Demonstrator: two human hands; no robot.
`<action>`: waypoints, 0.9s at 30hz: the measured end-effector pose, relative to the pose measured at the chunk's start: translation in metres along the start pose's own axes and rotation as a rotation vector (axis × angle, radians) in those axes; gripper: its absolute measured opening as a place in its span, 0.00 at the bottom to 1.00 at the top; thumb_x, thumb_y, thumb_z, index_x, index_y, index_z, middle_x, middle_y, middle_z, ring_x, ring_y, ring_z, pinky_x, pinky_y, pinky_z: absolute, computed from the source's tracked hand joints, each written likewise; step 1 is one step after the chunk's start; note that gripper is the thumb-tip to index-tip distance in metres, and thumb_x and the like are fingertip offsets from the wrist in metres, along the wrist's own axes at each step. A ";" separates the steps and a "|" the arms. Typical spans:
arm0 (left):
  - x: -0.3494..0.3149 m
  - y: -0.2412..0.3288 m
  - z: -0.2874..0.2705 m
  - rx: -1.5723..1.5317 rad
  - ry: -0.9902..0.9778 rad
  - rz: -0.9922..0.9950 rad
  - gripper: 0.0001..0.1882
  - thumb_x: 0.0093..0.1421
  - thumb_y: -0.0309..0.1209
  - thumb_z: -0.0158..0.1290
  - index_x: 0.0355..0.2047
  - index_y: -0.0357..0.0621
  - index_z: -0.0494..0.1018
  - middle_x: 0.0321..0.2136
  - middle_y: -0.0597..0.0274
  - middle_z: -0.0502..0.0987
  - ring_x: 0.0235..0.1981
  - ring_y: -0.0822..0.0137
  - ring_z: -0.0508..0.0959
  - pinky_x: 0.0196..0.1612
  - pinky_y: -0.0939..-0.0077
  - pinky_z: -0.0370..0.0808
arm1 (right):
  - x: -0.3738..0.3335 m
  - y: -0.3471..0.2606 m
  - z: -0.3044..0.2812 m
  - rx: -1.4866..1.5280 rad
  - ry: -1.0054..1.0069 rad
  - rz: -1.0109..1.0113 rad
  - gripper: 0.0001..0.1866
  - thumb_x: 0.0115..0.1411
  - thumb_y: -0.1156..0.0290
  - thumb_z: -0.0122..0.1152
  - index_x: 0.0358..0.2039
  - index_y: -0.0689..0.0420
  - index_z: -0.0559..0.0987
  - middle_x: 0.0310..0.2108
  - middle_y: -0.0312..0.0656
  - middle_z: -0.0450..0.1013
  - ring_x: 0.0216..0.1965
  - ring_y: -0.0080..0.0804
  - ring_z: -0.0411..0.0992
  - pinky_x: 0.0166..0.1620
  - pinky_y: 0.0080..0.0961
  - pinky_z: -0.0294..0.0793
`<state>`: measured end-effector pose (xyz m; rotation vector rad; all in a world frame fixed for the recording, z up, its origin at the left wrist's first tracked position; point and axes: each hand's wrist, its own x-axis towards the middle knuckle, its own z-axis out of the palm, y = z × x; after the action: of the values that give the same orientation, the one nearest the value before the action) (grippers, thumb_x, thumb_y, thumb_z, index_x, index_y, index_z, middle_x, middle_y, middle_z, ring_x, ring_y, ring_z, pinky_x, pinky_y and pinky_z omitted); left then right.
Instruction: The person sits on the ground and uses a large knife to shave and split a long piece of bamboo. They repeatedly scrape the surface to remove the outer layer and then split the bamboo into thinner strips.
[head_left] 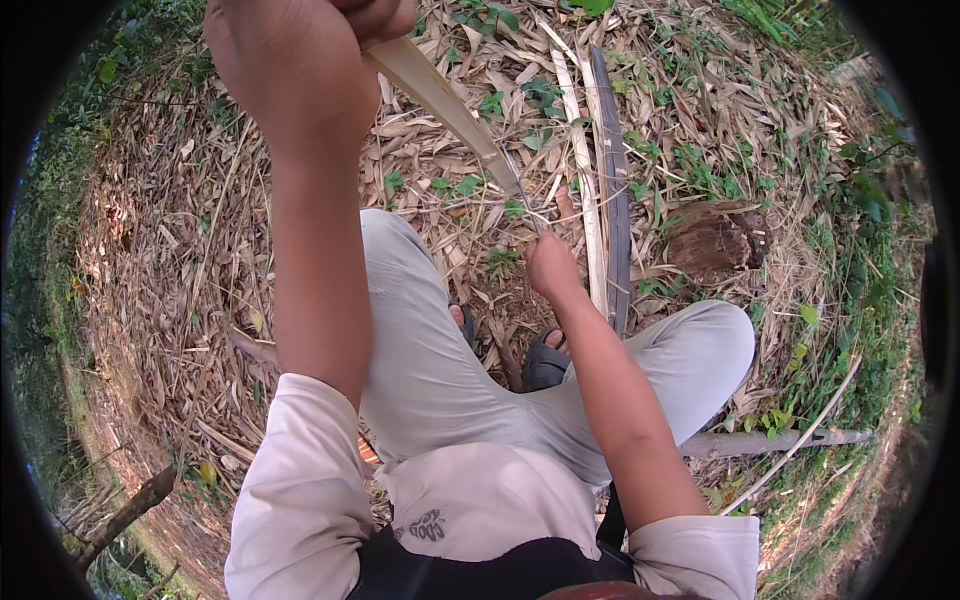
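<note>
While the left hand is raised at the upper left of the frame, its fingers are curled closed around the upper end of a pale, flat strip; the fingertips are partly cut off by the top edge. The strip runs diagonally down and to the right, narrowing in view toward the centre of the frame. At its lower end, a slender grey blade-like tool lies close along the strip; whether the two touch cannot be determined. The right hand, just right of centre, is closed in a fist at the lower end of this tool; the grip itself is hidden by the hand.

Two long, light-coloured slats lie on the ground at upper centre, right of the held strip. Immediately to their right, a dark grey slat lies roughly parallel. A brown piece of log is positioned farther right, on dry leaf litter with green plants. A grey pole and a thin pale stick lie at lower right.

The person's bent knees, in light grey trousers, flank a dark sandal at centre.
</note>
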<state>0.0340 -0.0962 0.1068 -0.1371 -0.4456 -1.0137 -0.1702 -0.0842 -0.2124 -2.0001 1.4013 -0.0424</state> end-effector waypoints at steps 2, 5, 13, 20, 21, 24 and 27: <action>-0.001 -0.001 0.000 0.190 -0.081 0.082 0.33 0.70 0.64 0.38 0.22 0.50 0.61 0.09 0.76 0.53 0.07 0.80 0.52 0.09 0.83 0.50 | 0.011 0.020 0.019 0.011 -0.016 0.021 0.16 0.64 0.67 0.53 0.39 0.69 0.79 0.36 0.68 0.77 0.42 0.65 0.77 0.49 0.55 0.75; -0.005 0.008 0.003 0.951 -0.058 0.348 0.32 0.70 0.64 0.39 0.22 0.50 0.61 0.10 0.76 0.53 0.07 0.81 0.52 0.09 0.84 0.50 | 0.024 0.027 0.035 0.046 -0.056 0.042 0.17 0.64 0.65 0.54 0.38 0.71 0.78 0.35 0.67 0.77 0.38 0.65 0.78 0.46 0.51 0.78; -0.007 0.010 0.007 1.127 0.008 0.476 0.31 0.69 0.64 0.40 0.24 0.50 0.61 0.10 0.77 0.54 0.08 0.81 0.52 0.10 0.84 0.51 | 0.000 -0.034 -0.008 0.343 -0.006 0.079 0.17 0.67 0.64 0.53 0.34 0.69 0.74 0.24 0.63 0.75 0.28 0.64 0.76 0.38 0.52 0.76; -0.003 0.019 -0.001 1.087 0.105 0.460 0.32 0.68 0.66 0.40 0.23 0.50 0.61 0.10 0.77 0.53 0.08 0.81 0.52 0.10 0.83 0.51 | -0.019 -0.023 0.019 0.066 0.036 -0.026 0.16 0.72 0.63 0.45 0.42 0.65 0.72 0.37 0.65 0.77 0.39 0.66 0.76 0.44 0.55 0.75; -0.002 0.020 -0.004 1.043 0.113 0.449 0.32 0.68 0.66 0.40 0.23 0.50 0.61 0.10 0.77 0.53 0.08 0.81 0.52 0.10 0.83 0.51 | -0.013 -0.013 0.024 0.016 0.009 0.042 0.17 0.72 0.61 0.44 0.43 0.65 0.72 0.38 0.65 0.78 0.40 0.66 0.77 0.45 0.55 0.75; 0.004 0.028 -0.006 0.951 0.022 0.357 0.33 0.68 0.66 0.40 0.23 0.50 0.61 0.10 0.77 0.53 0.08 0.81 0.53 0.10 0.84 0.52 | 0.004 0.013 0.037 -0.078 -0.054 0.191 0.22 0.72 0.58 0.42 0.43 0.67 0.75 0.35 0.66 0.78 0.40 0.65 0.77 0.45 0.55 0.77; -0.004 0.028 -0.009 1.026 0.066 0.396 0.33 0.68 0.66 0.39 0.23 0.50 0.61 0.10 0.77 0.53 0.08 0.81 0.53 0.10 0.84 0.52 | 0.019 0.017 0.040 0.100 -0.159 0.149 0.24 0.71 0.58 0.44 0.38 0.70 0.78 0.33 0.67 0.78 0.39 0.64 0.78 0.45 0.53 0.78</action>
<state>0.0581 -0.0811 0.0993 0.7021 -0.7912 -0.3144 -0.1603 -0.0830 -0.2594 -1.7728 1.4125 0.1087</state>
